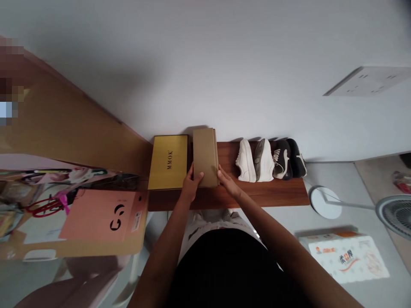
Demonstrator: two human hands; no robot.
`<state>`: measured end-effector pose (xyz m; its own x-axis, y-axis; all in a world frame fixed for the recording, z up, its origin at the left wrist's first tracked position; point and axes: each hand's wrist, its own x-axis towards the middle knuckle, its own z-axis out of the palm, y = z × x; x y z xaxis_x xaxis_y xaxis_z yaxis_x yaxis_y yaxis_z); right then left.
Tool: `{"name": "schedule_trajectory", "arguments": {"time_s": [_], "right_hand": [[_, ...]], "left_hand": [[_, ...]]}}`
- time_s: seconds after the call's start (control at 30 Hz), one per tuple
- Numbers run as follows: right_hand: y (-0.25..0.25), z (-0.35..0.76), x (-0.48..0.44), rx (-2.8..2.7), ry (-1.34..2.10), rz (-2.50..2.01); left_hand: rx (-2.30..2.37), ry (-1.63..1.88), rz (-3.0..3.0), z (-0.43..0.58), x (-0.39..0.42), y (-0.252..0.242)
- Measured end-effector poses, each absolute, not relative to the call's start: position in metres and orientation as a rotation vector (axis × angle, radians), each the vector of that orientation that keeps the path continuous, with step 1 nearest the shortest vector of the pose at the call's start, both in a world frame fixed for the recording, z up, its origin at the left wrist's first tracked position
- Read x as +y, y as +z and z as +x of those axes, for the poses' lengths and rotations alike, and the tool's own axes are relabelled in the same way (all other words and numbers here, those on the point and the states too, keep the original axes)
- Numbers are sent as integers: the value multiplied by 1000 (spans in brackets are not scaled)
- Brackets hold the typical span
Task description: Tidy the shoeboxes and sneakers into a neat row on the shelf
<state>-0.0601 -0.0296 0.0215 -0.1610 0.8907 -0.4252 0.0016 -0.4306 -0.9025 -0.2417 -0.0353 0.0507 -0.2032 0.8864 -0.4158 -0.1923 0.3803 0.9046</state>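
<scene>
The person has a plain brown box (205, 158) between both hands over the bench (208, 199), just to the right of the yellow box (168, 162) marked "MMOK", with only a narrow gap between the two. The left hand (191, 184), on the side nearer the yellow box, has its thumb laid over the brown box's face and its fingers bent round the edge, gripping it. The right hand (226, 179), on the side farther from the yellow box, presses its fingers along the opposite edge, so the box is squeezed between the two. I can't tell whether its underside meets the wood.

The yellow box lies flat near the wall (205, 77). Well to its right on the same bench sit white shoes (265, 166), and farther still from it, dark shoes (287, 158) with pale trim. To the left of the yellow box lies a pink box (98, 214) with big black lettering. Far off to its right, past the bench's end, I see a white package (349, 259) and a fan (398, 214).
</scene>
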Motion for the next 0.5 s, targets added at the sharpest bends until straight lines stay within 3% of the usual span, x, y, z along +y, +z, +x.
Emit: {"name": "schedule_trajectory", "arguments": {"time_s": [0.5], "right_hand": [[31,-63,-45,-909,1705,-1413]], "left_hand": [[1446,1073,683,-234,-43,20]]}}
